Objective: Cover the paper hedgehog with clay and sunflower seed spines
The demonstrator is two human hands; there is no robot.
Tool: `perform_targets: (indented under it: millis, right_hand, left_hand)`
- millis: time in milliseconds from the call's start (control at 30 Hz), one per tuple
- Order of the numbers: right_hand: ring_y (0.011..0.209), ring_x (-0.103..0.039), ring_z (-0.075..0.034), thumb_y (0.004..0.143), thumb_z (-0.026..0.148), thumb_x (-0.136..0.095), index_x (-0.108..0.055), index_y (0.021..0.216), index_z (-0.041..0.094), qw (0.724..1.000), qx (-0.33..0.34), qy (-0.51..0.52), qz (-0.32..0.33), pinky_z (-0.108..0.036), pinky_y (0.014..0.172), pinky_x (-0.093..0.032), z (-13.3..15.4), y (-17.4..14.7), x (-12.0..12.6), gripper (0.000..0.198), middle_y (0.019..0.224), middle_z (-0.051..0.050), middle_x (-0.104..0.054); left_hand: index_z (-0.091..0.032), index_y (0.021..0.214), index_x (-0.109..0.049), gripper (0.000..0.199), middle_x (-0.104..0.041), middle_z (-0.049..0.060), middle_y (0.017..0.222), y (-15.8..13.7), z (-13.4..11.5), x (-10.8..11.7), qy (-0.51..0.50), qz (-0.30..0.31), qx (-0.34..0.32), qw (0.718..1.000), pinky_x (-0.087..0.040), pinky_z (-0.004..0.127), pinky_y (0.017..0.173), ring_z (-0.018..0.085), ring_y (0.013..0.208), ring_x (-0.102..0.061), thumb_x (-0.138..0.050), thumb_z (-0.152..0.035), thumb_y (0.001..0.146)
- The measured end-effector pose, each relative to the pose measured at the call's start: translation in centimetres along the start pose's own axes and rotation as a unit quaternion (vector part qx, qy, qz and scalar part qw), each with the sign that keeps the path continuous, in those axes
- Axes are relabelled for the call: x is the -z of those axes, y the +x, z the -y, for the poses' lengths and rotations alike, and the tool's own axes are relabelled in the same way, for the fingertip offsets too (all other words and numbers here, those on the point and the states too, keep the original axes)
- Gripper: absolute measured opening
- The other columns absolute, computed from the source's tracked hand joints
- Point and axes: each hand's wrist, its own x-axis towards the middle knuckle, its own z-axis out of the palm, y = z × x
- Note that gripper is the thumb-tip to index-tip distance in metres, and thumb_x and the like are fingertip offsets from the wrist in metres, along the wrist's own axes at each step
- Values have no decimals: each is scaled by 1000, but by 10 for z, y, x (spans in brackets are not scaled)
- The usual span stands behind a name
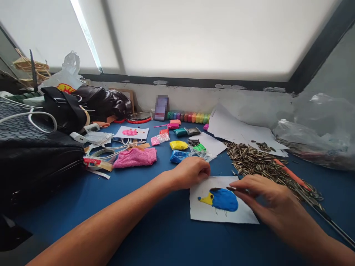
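A white sheet (201,214) lies on the blue table, bearing a hedgehog shape with a blue clay body (224,201) and a yellow clay snout (206,200). One dark striped seed (215,189) sits along the top of the blue body. My right hand (263,195) pinches a sunflower seed (230,188) between thumb and finger, at the body's upper right edge. At the sheet's upper left corner rests my left hand (192,171), its fingers curled inward; what they hold, if anything, is hidden. Pencil-drawn legs show below the body.
Right of the sheet spreads a pile of sunflower seeds (249,159) with an orange-handled tool (292,175) across it. Clay packets, including a yellow one (179,145), lie beyond my left hand. A pink cloth (135,157) and a black bag (41,173) are leftward.
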Motion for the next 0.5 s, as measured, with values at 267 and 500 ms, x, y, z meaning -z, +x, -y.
perform_targets:
  millis: [267,500]
  right_hand:
    - [78,-65,-17,97,21,-48,-69,96,26,996,84,-11,-11,-27,68,-51,11,-1,-19,22,85,-2,-70]
    - [77,-66,-17,99,23,-44,-70,96,27,996,90,-16,-5,-28,66,-52,11,2,-20,26,86,-4,-72]
  left_hand:
    - [-15,102,-69,24,-69,4,97,-5,-4,11,-18,-20,-5,1000,-46,24,77,15,88,-60,-56,-6,83]
    - [-15,102,-72,22,-68,8,103,-11,-10,19,9,54,-26,998,-48,29,84,18,94,-62,-59,-11,85]
